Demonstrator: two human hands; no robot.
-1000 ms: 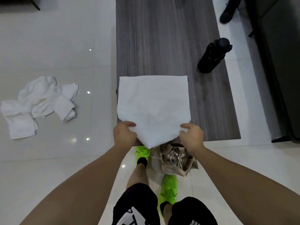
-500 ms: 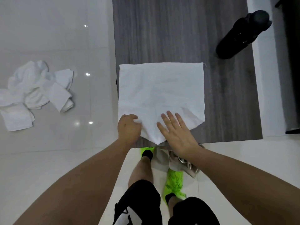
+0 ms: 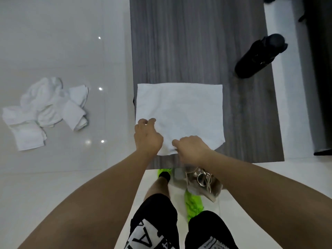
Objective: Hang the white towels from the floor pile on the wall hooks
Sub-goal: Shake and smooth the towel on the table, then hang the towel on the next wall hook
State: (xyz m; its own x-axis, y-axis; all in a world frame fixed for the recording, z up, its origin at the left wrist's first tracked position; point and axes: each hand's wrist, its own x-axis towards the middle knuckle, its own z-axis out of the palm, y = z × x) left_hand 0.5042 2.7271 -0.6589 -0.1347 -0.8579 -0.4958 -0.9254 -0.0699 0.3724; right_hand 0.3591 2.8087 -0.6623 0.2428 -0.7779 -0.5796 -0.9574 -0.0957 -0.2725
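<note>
A white towel, soft and faintly nubby, is lying spread as a near square on the grey wood-grain table, close to its near left corner. The left hand is resting on the towel's near left edge with fingers loosely curled and slightly apart. The right hand is pinching the rumpled near edge of the cloth. On the glossy pale floor tiles to the left, the crumpled floor pile of white towels is sitting well apart. A matte black bottle is standing at the table's right edge.
</note>
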